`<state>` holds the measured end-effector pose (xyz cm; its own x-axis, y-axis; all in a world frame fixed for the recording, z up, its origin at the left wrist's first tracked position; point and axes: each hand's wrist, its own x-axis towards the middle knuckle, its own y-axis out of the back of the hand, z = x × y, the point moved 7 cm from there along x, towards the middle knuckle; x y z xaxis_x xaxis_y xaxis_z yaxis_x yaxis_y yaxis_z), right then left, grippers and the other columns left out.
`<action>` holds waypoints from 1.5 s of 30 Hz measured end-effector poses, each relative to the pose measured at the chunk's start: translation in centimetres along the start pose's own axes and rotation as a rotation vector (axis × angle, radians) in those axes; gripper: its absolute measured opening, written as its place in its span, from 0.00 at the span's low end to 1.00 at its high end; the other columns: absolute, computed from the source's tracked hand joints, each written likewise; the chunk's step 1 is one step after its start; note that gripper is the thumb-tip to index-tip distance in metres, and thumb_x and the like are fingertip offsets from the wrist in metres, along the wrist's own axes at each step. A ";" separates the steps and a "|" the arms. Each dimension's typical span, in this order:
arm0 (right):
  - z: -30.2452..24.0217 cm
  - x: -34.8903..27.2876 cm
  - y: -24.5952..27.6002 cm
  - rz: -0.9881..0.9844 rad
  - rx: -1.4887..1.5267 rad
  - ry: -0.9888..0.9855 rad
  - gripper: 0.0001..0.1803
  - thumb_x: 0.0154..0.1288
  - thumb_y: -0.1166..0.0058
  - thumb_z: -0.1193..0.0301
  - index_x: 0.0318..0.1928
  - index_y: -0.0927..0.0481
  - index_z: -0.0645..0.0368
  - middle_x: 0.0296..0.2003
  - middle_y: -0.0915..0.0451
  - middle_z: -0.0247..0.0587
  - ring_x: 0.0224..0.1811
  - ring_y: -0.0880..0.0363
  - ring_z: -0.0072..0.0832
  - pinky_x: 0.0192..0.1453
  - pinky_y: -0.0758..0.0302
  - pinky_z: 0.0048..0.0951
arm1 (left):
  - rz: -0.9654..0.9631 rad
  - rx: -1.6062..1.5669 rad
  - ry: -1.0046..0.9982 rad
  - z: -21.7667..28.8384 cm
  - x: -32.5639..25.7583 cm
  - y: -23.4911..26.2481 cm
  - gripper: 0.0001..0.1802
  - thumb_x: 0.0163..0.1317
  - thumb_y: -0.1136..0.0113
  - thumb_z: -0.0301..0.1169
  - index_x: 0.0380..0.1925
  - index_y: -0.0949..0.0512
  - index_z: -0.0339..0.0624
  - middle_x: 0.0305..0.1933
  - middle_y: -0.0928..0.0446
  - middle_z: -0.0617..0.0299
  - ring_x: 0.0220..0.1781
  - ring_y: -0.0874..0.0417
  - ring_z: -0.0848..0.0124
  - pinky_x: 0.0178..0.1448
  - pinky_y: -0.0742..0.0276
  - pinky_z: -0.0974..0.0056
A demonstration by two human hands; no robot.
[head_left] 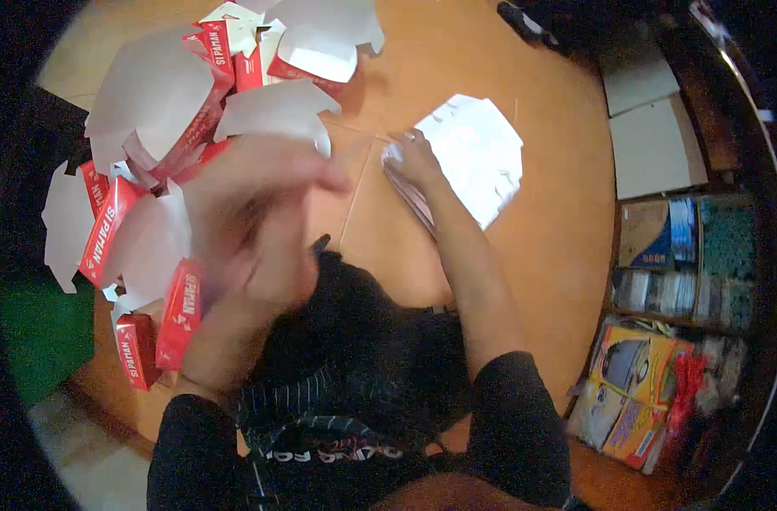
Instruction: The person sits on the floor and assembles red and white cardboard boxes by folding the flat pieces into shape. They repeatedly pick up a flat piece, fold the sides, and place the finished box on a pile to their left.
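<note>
My left hand is raised in front of the pile of red and white paper food boxes. Motion blurs its fingers, and whether it holds anything does not show. To the right, a stack of flat white box blanks lies on the orange-brown floor, with thin reddish layers along its near left side. At the left corner of this stack, my right hand has its fingers bent and closed on the edge.
Half-folded boxes with raised white flaps spread over the left side, including a red box near my left forearm. Along the right stands a shelf with white boards and yellow packages. A dark object sits at the far edge.
</note>
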<state>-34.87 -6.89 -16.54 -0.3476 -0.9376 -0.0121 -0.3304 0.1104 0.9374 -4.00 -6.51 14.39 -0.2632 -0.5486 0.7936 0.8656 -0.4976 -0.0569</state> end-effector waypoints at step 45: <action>-2.4 -14.2 16.2 0.492 0.503 0.157 0.13 0.65 0.41 0.62 0.38 0.19 0.60 0.36 0.21 0.43 0.43 0.24 0.40 0.54 0.29 0.39 | -0.772 -0.135 1.367 -20.0 -14.1 -12.2 0.15 0.73 0.45 0.44 0.41 0.19 0.44 0.31 0.23 0.72 0.28 0.28 0.82 0.30 0.33 0.73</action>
<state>-33.19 7.41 -0.31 -0.4425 -0.7724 0.4556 -0.5455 0.6351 0.5470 -19.35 -6.17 -8.26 -0.8411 -0.2753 -0.4656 0.3229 -0.9461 -0.0239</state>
